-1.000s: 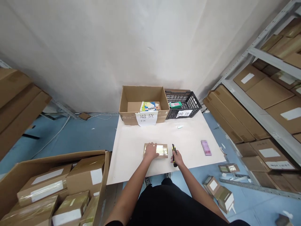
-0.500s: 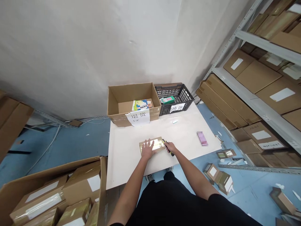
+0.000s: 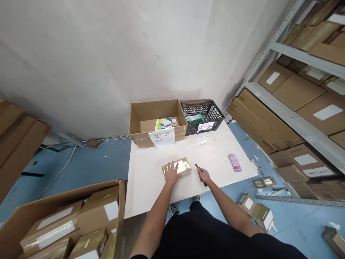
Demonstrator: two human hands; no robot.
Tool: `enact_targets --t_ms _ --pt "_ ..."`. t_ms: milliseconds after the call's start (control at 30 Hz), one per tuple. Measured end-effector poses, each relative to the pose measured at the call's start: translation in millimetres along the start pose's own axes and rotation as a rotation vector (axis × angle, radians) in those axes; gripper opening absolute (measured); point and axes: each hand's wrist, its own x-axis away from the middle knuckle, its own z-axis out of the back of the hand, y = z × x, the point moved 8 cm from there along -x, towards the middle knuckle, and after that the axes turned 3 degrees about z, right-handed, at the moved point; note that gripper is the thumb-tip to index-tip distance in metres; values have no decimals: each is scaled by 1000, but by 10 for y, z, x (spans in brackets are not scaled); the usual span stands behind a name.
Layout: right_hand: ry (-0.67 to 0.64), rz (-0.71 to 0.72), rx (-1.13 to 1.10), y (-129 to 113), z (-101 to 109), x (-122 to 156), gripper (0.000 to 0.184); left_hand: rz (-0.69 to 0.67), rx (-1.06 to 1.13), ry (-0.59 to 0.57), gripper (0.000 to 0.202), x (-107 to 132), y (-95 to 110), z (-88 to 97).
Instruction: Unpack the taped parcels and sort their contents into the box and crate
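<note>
A small taped cardboard box with a shiny white label lies on the white tabletop. My left hand rests on its left part, fingers spread across the top. To the right of the box, my right hand is wrapped round a black and yellow utility knife. The knife's tip points up and left, a short gap away from the box's right end. A pinkish-purple blurred item lies farther right on the table.
A labelled open cardboard box and a black plastic crate stand at the table's back, holding small packages. A large carton of parcels is at the lower left. Shelving with boxes rises on the right; opened boxes lie on the floor.
My right hand has drawn the utility knife away from the box's right end, leaving a gap. My left hand stays on the box. The whole view has shifted slightly.
</note>
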Motion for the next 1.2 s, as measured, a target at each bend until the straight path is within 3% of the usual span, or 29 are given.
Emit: enact_targets --t_ms 100,200,333,433,500,567,667,767,900,1000,1067,1200 --pt "54 -51 -64 31 -433 73 48 57 1 46 72 76 49 38" --pt "84 -85 -76 -230 -727 1 53 105 25 -5 63 137 13 20" --pt "129 22 212 -935 -615 -283 51 95 43 -115 60 158 -149 39" --pt "163 66 319 -1185 -345 -390 53 28 38 -85 54 131 -198 163" --pt "207 77 323 -1095 -170 -335 55 -58 25 -50 61 108 -145 216" --pt "230 56 323 -826 -83 -206 60 -215 -6 -30 74 105 -16 188" --pt "89 19 327 -377 -242 -34 71 -373 -67 -44 87 117 104 -13" --pt "46 12 330 -319 -391 -12 64 -255 -67 -31 89 59 42 -189" --pt "123 52 413 -837 -376 -223 65 19 -59 -12 87 -24 -19 -210" --pt "137 117 388 -1103 -322 -351 49 101 -58 1 89 -48 22 -160" --pt "175 90 269 -1000 -243 -349 36 90 -60 44 87 -45 47 -142" --pt "92 -5 -17 -456 -316 -222 51 45 -45 73 84 -30 41 -236"
